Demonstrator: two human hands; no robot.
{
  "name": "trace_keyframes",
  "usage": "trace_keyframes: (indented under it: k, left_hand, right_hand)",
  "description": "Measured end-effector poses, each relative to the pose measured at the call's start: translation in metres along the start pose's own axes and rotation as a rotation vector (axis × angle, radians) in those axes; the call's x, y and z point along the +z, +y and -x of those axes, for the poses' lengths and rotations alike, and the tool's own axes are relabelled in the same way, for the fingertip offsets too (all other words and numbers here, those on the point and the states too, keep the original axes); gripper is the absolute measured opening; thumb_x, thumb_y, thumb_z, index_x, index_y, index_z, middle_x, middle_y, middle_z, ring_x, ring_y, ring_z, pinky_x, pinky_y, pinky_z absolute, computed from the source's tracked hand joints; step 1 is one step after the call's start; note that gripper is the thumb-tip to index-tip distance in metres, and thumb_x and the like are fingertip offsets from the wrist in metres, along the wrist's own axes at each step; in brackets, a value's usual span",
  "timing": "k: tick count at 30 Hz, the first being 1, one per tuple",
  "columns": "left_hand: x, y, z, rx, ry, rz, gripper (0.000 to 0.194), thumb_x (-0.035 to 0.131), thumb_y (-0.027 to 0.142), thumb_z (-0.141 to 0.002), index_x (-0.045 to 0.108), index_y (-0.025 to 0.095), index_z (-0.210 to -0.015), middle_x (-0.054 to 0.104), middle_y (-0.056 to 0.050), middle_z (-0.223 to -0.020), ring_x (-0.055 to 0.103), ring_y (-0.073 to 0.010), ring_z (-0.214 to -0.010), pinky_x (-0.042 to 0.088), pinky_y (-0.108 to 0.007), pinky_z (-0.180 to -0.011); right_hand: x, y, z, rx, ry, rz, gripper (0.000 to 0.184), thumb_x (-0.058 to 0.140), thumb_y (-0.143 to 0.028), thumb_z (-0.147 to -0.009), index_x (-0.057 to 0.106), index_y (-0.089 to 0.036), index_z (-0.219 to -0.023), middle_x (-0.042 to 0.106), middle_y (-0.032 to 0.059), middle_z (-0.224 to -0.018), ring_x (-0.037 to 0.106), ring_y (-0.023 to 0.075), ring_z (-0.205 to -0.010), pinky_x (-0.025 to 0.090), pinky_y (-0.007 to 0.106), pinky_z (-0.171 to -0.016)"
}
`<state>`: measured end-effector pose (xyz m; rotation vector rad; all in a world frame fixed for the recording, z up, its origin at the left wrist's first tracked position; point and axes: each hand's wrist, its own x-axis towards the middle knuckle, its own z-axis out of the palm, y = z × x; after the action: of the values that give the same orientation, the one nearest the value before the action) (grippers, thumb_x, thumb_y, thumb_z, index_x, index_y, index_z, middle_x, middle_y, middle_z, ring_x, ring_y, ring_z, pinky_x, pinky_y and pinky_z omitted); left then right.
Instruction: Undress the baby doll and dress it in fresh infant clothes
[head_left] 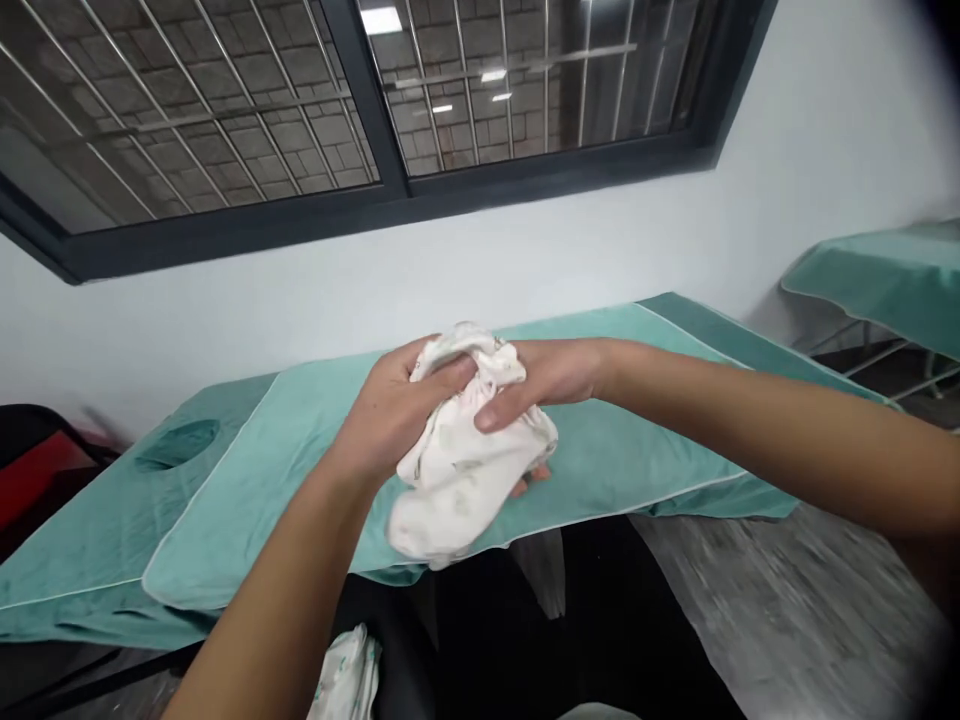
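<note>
A small white cloth garment (465, 480) with a faint print and a gathered, elastic-looking edge is bunched between my two hands, above the green-covered bed. My left hand (397, 405) grips its left side, the thumb lying at the opening under the rolled upper edge. My right hand (536, 385) holds the right side, its thumb pressed on the gathers. Some right fingertips show beneath the cloth; the other fingers are hidden. The lower end of the garment hangs loose and rounded toward me. Its exact kind I cannot tell.
The bed (630, 450) carries a green cover with pale piping and a face hole (178, 445) at left. Folded white printed cloth (346, 672) lies low by my lap. Another green-covered bed (885, 285) stands right. A barred window (405, 180) is set in the wall.
</note>
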<state>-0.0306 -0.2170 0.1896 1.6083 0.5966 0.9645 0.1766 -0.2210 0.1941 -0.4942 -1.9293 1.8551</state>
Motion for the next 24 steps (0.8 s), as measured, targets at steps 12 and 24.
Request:
trace_keyframes:
  k: [12,24]
  left_hand:
    - [-0.009,-0.068,-0.013,-0.093,0.054,0.301,0.056,0.08,0.042,-0.07,0.065,0.018,-0.118,0.073,-0.012,-0.105,0.069,-0.0342,-0.103,0.059,-0.044,-0.086]
    - [0.011,-0.088,-0.012,-0.35,0.053,-0.335,0.054,0.073,0.05,-0.077,0.064,0.021,-0.121,0.072,-0.01,-0.109,0.067,-0.0293,-0.101,0.055,-0.036,-0.08]
  right_hand:
    - [-0.032,0.037,0.004,-0.118,0.18,-0.15,0.039,0.072,-0.046,-0.082,0.066,-0.012,-0.101,0.073,0.0086,-0.092,0.07,0.0193,-0.085,0.058,0.029,-0.075]
    - [-0.055,0.115,0.038,-0.076,0.163,-0.316,0.078,0.06,-0.08,-0.071,0.064,-0.014,-0.113,0.069,0.0151,-0.116,0.063,0.0288,-0.113,0.053,0.037,-0.091]
